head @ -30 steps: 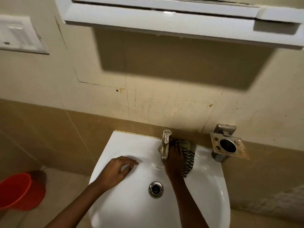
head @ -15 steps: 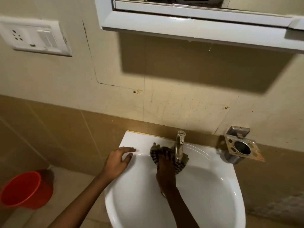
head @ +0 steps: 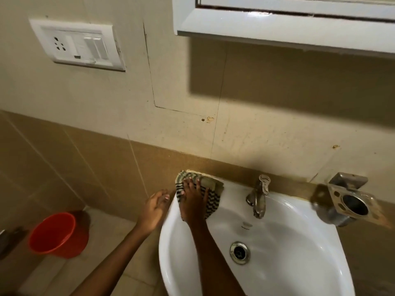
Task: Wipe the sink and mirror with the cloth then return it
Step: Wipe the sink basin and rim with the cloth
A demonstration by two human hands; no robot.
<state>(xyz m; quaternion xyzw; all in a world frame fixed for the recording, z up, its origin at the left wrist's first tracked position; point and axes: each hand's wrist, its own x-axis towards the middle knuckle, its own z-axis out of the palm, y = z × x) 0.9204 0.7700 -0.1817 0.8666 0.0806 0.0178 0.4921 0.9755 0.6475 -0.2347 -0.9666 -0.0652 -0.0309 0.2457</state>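
Observation:
The white sink (head: 299, 242) fills the lower right of the head view. A dark striped cloth (head: 211, 199) lies on its back left corner, and my right hand (head: 193, 201) presses flat on it with fingers spread. My left hand (head: 154, 208) hangs just off the sink's left rim, fingers loosely apart, holding nothing. The metal tap (head: 257, 195) stands at the back middle of the sink, right of the cloth. Only the white bottom frame of the mirror (head: 277, 20) shows at the top.
A metal holder (head: 350, 201) is fixed to the wall right of the sink. A red bucket (head: 56, 233) stands on the floor at lower left. A white switch plate (head: 79, 44) sits on the wall upper left. The drain (head: 239, 252) is in the basin's middle.
My right hand has slid the cloth from the right of the tap, past it, to the sink's back left corner. My left hand has come off the rim to the left.

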